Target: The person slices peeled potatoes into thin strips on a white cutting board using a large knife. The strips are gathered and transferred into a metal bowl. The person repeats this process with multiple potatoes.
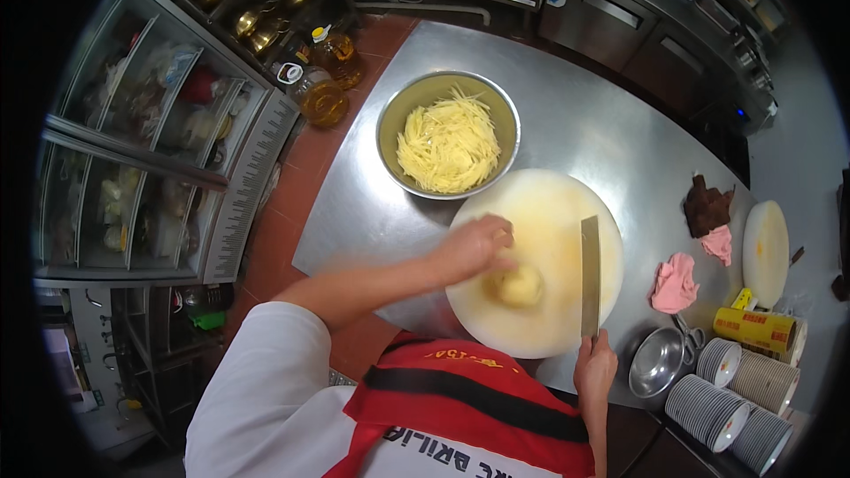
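My right hand (595,362) grips the handle of a cleaver (590,272), whose broad blade lies across the right side of a round white cutting board (554,212). Blurred by motion, my left hand (475,245) hovers over the board's left part with its fingers curled; whether anything is in it is unclear. Just below those fingers sits a pale yellow peeled piece, probably potato (519,287). Beyond the board, a round metal bowl (512,139) holds a heap of thin yellow shreds (451,143).
The steel table (564,106) bears pink cloths (675,283), a brown cloth (708,206), a metal ladle or pan (656,362), stacked plates (707,411) and a yellow roll box (756,330) at right. Oil jugs (323,103) stand on the floor beside a glass-door refrigerator (219,239).
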The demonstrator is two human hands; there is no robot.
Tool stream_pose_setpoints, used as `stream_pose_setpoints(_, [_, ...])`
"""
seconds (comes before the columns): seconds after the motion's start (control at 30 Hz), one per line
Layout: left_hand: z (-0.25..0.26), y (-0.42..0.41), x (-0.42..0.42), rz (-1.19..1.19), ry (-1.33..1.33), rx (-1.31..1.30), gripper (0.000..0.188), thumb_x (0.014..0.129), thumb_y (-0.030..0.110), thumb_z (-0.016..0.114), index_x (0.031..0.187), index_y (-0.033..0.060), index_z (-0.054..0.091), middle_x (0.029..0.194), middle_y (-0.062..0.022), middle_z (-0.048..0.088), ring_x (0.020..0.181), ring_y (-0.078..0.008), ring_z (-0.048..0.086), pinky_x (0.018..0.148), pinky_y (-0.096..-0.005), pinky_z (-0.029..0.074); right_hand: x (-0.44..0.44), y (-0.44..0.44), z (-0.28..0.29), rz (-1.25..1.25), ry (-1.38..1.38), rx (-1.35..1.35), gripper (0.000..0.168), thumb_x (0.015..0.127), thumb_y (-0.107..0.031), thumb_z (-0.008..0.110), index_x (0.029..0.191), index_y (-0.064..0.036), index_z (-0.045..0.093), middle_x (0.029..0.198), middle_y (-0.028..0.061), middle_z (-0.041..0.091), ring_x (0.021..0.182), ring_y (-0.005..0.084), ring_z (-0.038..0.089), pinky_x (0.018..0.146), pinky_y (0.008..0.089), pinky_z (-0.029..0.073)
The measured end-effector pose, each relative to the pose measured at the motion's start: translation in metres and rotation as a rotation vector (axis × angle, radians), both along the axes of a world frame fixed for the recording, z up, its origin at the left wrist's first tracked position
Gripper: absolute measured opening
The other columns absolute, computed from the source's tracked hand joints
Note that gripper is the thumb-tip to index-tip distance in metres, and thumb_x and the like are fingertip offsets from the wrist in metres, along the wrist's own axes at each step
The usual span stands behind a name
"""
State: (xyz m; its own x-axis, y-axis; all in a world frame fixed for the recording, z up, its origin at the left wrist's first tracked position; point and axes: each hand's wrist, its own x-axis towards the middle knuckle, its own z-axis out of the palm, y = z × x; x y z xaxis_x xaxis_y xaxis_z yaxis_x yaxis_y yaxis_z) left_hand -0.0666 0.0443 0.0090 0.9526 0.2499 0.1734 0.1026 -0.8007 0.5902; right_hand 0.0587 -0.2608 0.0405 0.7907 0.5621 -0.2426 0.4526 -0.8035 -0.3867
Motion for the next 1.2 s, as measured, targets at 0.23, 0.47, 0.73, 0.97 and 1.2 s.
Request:
stream_pose_setpoints(0.23, [-0.011,-0.082,0.000,-0.179,0.162,-0.016,0.068,0.074,0.021,0.076,0.134,0.0096,0.046,0.138,-0.0162,0.043,0.130,-0.0371,0.039,0.105,-0.0452,0.038,0.018,-0.004,0.005,0.075,-0.006,0.021,0.018,0.090,-0.018,0.057,0.090,0.000,0.053,0.071,0.0264,0.062,0.069,0.0477,0.059,0.061,0.0568,0.043])
stream_pose_setpoints(0.47, [0.009,-0.084,-0.021,-0.351,0.101,0.066,0.066,0.075,0.010,0.072,0.135,0.0048,0.045,0.135,-0.0160,0.047,0.128,-0.0339,0.043,0.104,-0.0429,0.039,0.022,-0.004,0.012,0.257,0.021,0.024,0.019,0.090,-0.021,0.059,0.087,-0.003,0.053,0.069,0.0210,0.063,0.064,0.0411,0.061,0.058,0.0520,0.047])
stream_pose_setpoints(0.73, [0.021,-0.112,-0.027,-0.135,0.172,0.010,0.056,0.076,0.009,0.068,0.127,-0.0039,0.049,0.124,-0.0183,0.051,0.117,-0.0341,0.051,0.097,-0.0393,0.045,0.032,0.021,0.013,0.500,0.066,-0.035,0.015,0.090,-0.021,0.058,0.088,-0.006,0.054,0.069,0.0143,0.062,0.057,0.0379,0.061,0.055,0.0479,0.049])
stream_pose_setpoints(0.97, [0.026,-0.113,-0.020,-0.149,0.262,0.091,0.044,0.076,0.009,0.060,0.118,-0.0037,0.055,0.113,-0.0163,0.054,0.108,-0.0323,0.054,0.094,-0.0384,0.047,0.040,0.024,0.041,0.707,0.023,0.003,0.017,0.080,-0.012,0.056,0.095,-0.006,0.059,0.063,0.0098,0.058,0.050,0.0253,0.062,0.045,0.0379,0.049])
stream_pose_setpoints(1.2, [0.036,-0.108,-0.010,-0.162,0.321,0.143,0.037,0.075,0.010,0.058,0.110,-0.0015,0.061,0.107,-0.0134,0.058,0.105,-0.0296,0.057,0.090,-0.0371,0.050,0.047,0.019,0.040,0.755,0.083,-0.062,0.030,0.078,-0.013,0.061,0.107,-0.009,0.057,0.063,0.0075,0.058,0.051,0.0237,0.062,0.046,0.0367,0.050])
